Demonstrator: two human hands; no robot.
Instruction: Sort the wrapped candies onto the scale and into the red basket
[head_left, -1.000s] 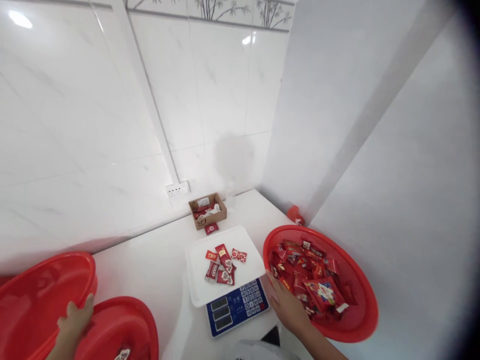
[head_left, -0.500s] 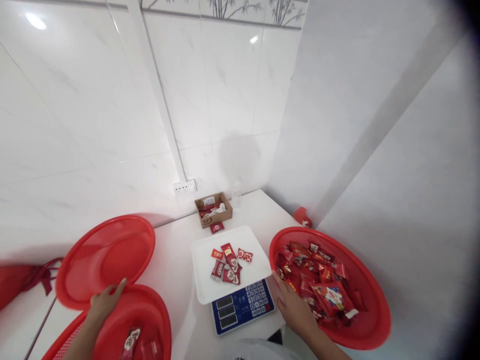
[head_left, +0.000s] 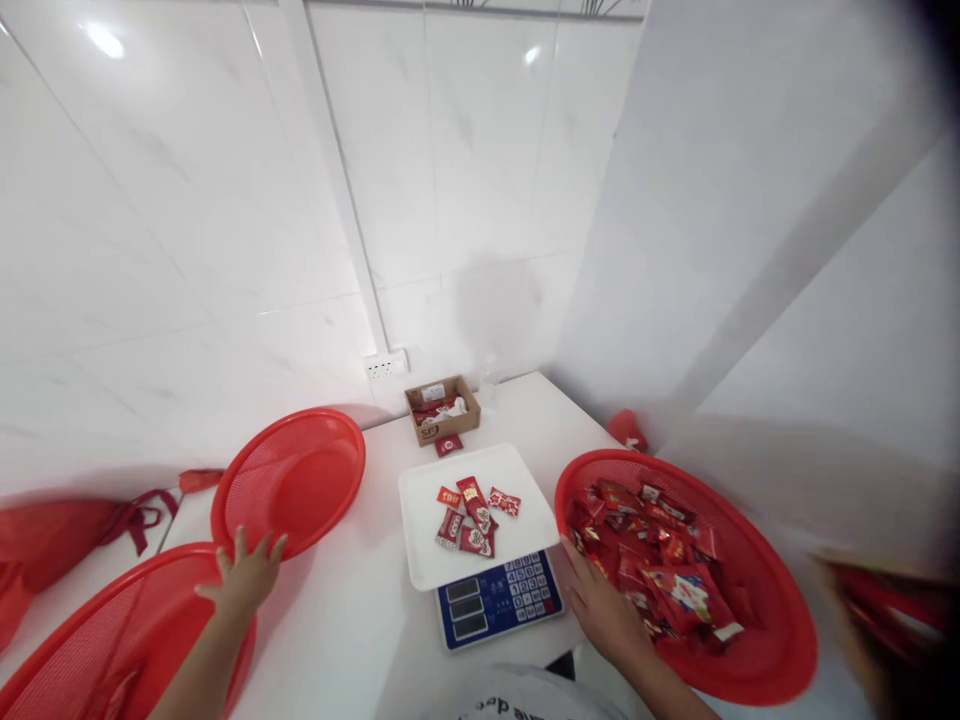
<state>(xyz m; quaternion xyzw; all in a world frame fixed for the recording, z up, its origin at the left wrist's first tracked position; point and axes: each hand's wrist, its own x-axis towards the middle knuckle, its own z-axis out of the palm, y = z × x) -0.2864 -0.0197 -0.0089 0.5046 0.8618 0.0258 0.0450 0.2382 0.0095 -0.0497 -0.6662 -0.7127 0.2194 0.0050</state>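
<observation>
My left hand (head_left: 244, 575) hovers with fingers spread beside the rims of two red baskets, holding nothing. The farther round basket (head_left: 304, 485) looks empty inside. The nearer basket (head_left: 60, 625) has a red wrapper at its bottom and is partly hidden by my left forearm. My right hand (head_left: 604, 610) grips the left rim of a large red basket (head_left: 784, 640) filled with red-wrapped sweets (head_left: 679, 590). Between my hands is a scale (head_left: 499, 600) with a white tray (head_left: 424, 560). Several wrapped sweets (head_left: 476, 510) lie on the tray.
A small cardboard box (head_left: 442, 425) with wrappers stands at the back, a red sweet (head_left: 448, 445) before it. Walls bound the white table (head_left: 337, 620) behind and right. A red bag (head_left: 71, 535) lies far left. A blurred box (head_left: 885, 630) shows at right.
The two left baskets have separated: the farther one shifted right and back, the nearer one left. My left hand has left the rim, its fingers now spread. My right hand stays on its basket.
</observation>
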